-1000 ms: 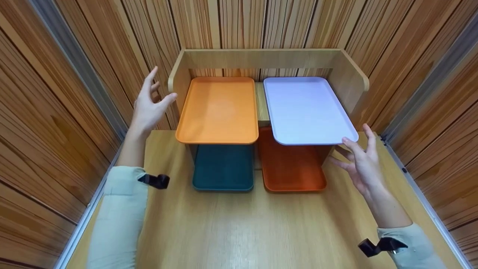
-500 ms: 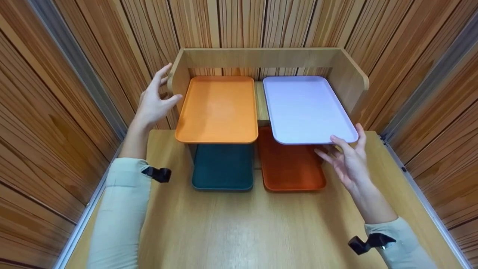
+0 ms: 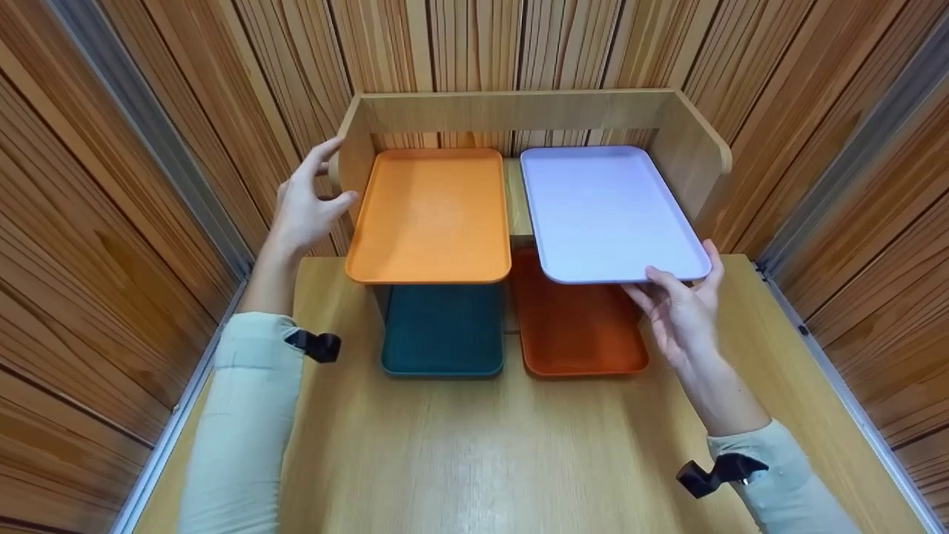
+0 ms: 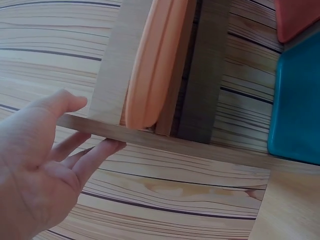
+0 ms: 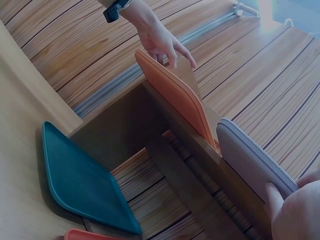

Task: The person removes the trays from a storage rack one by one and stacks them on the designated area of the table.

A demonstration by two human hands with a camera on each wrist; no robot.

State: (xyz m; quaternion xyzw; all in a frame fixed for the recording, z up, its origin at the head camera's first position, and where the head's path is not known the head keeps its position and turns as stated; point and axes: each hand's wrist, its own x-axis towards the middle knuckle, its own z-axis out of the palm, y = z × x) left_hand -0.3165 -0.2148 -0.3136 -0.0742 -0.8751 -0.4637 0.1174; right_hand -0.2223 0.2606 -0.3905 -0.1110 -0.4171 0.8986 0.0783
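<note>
The lavender tray [image 3: 608,215] runs lengthwise back from the nearer right grip [image 3: 683,315], pinching its corner — left grip [image 3: 305,211] spread.

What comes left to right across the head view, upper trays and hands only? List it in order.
Left hand → orange upper tray → lavender upper tray → right hand, at the lavender tray's front right corner.
</note>
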